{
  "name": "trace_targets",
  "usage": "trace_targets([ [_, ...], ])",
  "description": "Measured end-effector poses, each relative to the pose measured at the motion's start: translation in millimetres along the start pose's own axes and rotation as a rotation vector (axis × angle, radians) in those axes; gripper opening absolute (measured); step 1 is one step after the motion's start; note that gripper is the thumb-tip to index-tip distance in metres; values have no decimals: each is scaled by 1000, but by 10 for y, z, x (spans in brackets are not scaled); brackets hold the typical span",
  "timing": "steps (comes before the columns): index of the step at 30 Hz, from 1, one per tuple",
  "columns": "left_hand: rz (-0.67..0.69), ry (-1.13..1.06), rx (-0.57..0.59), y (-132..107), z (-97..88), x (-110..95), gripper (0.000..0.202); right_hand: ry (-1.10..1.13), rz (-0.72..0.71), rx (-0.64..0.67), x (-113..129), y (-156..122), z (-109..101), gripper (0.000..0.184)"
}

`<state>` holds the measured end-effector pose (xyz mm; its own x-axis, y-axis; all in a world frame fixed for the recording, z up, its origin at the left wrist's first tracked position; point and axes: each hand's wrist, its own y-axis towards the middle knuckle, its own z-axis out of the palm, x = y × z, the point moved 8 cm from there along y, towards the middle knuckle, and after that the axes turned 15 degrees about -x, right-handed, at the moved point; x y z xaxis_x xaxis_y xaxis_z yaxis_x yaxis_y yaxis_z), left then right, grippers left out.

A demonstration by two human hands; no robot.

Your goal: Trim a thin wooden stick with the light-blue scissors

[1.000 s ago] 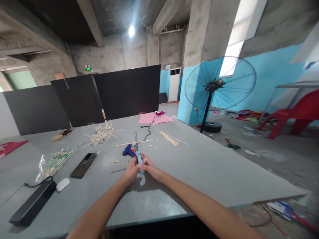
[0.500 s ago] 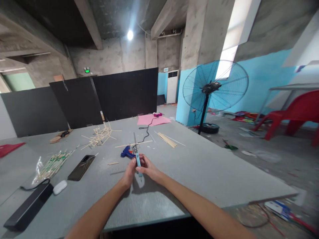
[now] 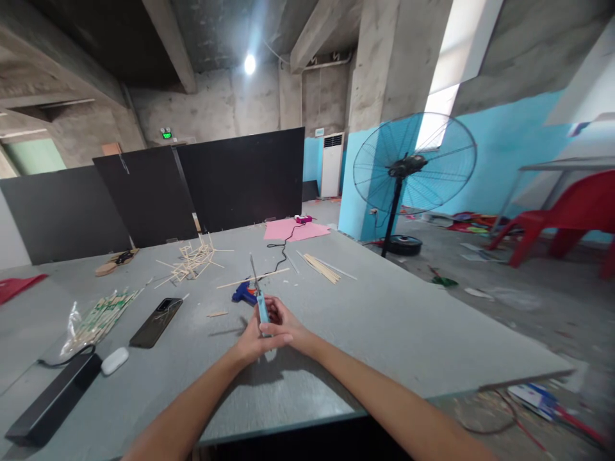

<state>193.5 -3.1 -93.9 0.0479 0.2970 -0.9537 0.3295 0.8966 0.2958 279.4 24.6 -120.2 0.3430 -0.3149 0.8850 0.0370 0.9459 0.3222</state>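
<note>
- Two hands meet over the near part of the grey table (image 3: 384, 320), around a light-blue-handled tool (image 3: 262, 309) raised above the surface. Its thin metal end points up and away from the person, presumably to keep it clear of the fingers.
- The right hand (image 3: 287, 328) is curled narrow about the handle, thumb in front and fingers behind, a pinch that likely steadies the tool.
- The left hand (image 3: 252, 340) sits against the handle's lower part, one digit stretched across to the right hand, perhaps as a brace. Whether its hidden fingers grip, I cannot tell.
- Just beyond the tool lies a blue glue gun (image 3: 243, 292), seemingly parked within easy reach. A black cord (image 3: 284, 246) runs from near it towards a magenta block (image 3: 303, 219) by the pink sheet (image 3: 278, 230), which may be its power supply.
- Loose sticks (image 3: 321, 267) lie roughly parallel to the right, probably grouped for easy picking. The tangled stick frame (image 3: 195, 261) stands farther off, apart from the hands, perhaps to spare it knocks.
- At the left, a phone (image 3: 156, 323) and a bag of sticks (image 3: 100, 320) sit outside the working space.
</note>
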Motion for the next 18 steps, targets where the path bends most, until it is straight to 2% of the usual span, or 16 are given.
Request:
trace_targets([
  [4, 32, 24, -19, 20, 12, -34, 86, 16, 11, 30, 13, -2, 37, 80],
  [11, 28, 66, 2, 17, -46, -58, 84, 3, 49, 47, 133, -60, 73, 84],
  [18, 60, 62, 49, 40, -27, -68, 75, -16, 128, 85, 264, -148, 110, 87],
])
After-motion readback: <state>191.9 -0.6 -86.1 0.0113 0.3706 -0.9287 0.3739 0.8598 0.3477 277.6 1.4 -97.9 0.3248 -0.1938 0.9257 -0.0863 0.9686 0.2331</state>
